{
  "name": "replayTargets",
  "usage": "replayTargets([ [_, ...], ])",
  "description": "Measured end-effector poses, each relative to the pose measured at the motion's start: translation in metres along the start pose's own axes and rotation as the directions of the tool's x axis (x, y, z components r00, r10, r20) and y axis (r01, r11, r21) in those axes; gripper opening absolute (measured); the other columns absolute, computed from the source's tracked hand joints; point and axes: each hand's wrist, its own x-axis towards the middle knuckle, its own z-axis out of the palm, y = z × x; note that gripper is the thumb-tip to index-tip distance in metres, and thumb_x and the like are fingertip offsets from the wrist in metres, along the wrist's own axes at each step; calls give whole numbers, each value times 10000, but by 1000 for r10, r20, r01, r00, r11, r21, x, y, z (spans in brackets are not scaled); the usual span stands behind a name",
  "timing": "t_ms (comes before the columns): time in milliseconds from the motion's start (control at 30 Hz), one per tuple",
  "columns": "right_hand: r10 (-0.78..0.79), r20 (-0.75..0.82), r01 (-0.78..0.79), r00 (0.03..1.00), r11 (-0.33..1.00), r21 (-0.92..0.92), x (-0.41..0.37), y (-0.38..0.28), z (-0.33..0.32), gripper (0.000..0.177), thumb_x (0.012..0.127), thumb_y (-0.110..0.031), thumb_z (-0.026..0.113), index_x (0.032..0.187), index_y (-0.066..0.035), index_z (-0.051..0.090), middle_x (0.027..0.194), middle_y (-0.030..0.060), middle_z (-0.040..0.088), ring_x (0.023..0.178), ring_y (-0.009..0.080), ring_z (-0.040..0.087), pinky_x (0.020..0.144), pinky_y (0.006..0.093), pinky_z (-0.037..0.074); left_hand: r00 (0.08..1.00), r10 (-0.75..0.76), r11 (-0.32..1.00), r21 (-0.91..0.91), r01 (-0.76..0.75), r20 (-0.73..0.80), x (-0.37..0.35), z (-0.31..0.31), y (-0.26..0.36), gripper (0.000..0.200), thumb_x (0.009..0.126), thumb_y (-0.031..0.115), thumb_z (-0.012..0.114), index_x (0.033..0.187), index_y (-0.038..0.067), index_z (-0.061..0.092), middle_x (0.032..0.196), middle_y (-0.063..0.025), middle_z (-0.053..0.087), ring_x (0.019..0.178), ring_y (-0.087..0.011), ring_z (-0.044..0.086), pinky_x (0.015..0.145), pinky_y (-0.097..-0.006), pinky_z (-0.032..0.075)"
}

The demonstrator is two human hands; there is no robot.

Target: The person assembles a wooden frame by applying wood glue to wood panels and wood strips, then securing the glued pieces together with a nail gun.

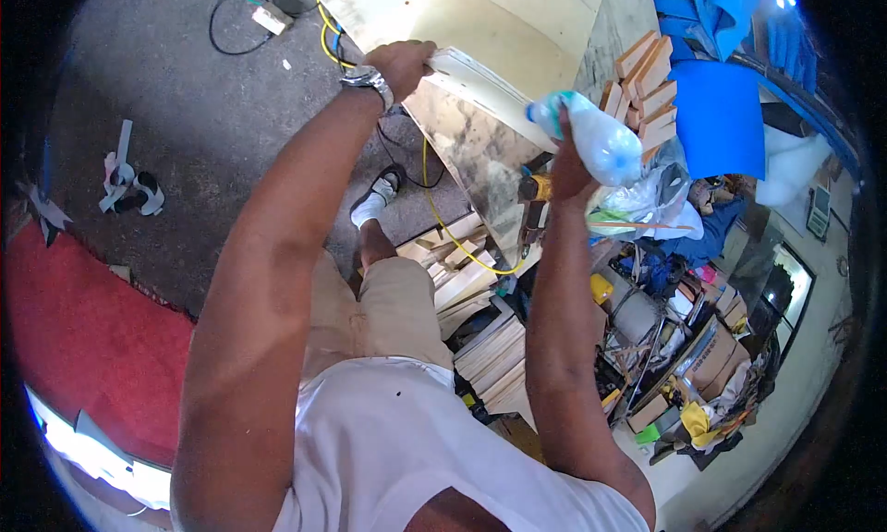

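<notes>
My left hand [404,67], with a silver watch on the wrist, is closed on the near corner of a thin pale wooden panel [494,87]. The panel seems to lie in a stack on a marbled table [471,135]. In my right hand [570,174] is a clear plastic bottle [605,144] with a blue cap, tilted over the table's edge; whitish matter shows inside it. A yellow and black power tool [534,187] rests on the table close to my right wrist.
Stacked wood strips [494,361] lie below the table. Cut wood blocks [647,84] sit at its far side, near a blue sheet [719,116]. Clutter with a cardboard box [716,361] fills the right. A yellow cable [453,236] hangs by my foot; a red carpet [92,338] lies left.
</notes>
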Motion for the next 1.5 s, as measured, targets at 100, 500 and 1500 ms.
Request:
replayTargets([
  [100, 153, -172, -107, 973, 962, 252, 36, -61, -3, 195, 903, -208, 629, 1052, -86, 662, 984, 123, 660, 933, 323, 592, 899, 446, 429, 1000, -18, 1000, 9, 17, 8, 1, 1, 0, 227, 899, 240, 591, 1081, 105, 587, 1001, -137, 662, 922, -347, 640, 788, -454, 504],
  [500, 299, -178, -243, 937, 928, 282, -13, 10, 12, 288, 899, -177, 602, 1166, -68, 615, 1036, 127, 635, 901, 300, 616, 811, 477, 504, 1000, -22, 1000, 2, 22, -17, -1, 0, 3, 196, 896, 243, 580, 1023, 94, 590, 969, -155, 669, 921, -367, 636, 788, -468, 495],
  [1500, 298, -128, -313, 946, 943, -113, -97, 112, 15, 253, 886, -175, 603, 1133, -173, 660, 916, 83, 650, 829, 295, 617, 753, 424, 487, 998, 16, 1000, 17, -15, -63, -4, 4, 6, 297, 872, 258, 662, 1120, 95, 650, 1025, -154, 685, 952, -337, 651, 799, -407, 520],
])
